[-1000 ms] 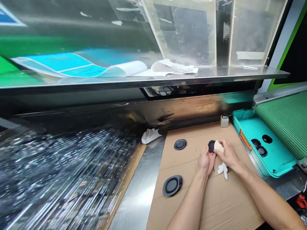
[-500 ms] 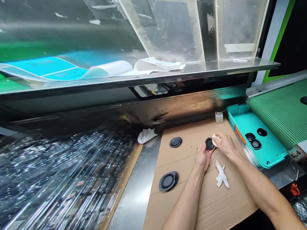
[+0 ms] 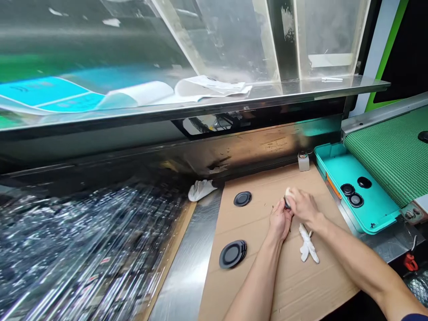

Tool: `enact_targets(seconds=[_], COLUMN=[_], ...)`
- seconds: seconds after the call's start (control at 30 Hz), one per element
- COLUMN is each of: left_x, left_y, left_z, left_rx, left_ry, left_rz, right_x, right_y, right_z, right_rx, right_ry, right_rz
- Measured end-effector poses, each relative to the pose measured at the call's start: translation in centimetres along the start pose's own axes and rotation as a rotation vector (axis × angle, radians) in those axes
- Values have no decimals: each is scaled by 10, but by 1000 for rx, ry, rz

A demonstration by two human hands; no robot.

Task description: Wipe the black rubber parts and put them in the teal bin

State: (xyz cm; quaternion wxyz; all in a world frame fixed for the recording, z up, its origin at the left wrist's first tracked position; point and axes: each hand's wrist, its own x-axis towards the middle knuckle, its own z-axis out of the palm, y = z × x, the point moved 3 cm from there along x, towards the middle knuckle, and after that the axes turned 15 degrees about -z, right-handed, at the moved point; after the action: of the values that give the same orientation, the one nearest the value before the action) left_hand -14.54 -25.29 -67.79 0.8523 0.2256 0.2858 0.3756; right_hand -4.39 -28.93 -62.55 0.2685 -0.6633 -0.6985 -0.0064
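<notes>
My left hand is closed around a small black round disc, mostly covered by fingers. Pinched in my right hand is a pale, off-white cloth, pressed against the disc's face. Both hands are over a sheet of brown cardboard. To their left lie one flat black disc and, nearer me, a fanned stack of black discs. A crumpled white cloth or glove piece rests just below my right hand.
A teal tray with several black round parts stands at the right, beside a green mesh conveyor belt. A small white bottle stands at the cardboard's back edge. Shiny plastic wrapping fills the left; a white glove lies near it.
My right hand has moved left with the cloth, across the disc, so that less of the disc shows. The disc appears tilted now. The view has shifted slightly.
</notes>
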Motion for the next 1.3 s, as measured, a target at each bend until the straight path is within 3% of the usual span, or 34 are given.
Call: enact_targets(seconds=[0.1,0.23,0.43,0.57,0.67,0.8,0.9,1.03,1.3], left_x=[-2,-10,-32,-42,-47,-57,-66,-72,-72], left_y=[3,14,30,30,32,37,37,35,30], left_z=[1,3,21,29,31,35,39,40,37], left_rx=[-10,-67,-92,44,141,368,499,591,631], left_ry=[3,32,-217,-254,-199,-23,34,46,95], left_rz=[-14,-90,-243,-227,-50,410,633,759,831], right_x=[1,-2,-7,-6,-4,-3,-2,-1,-1], right_y=[12,49,66,67,68,67,65,63,59], right_z=[0,-5,0,1,1,-2,-4,-4,-8], right_rx=[-9,52,142,134,121,126,151,159,283], right_ry=[40,171,174,187,186,180,188,175,201], right_rz=[18,140,110,114,118,123,106,107,147])
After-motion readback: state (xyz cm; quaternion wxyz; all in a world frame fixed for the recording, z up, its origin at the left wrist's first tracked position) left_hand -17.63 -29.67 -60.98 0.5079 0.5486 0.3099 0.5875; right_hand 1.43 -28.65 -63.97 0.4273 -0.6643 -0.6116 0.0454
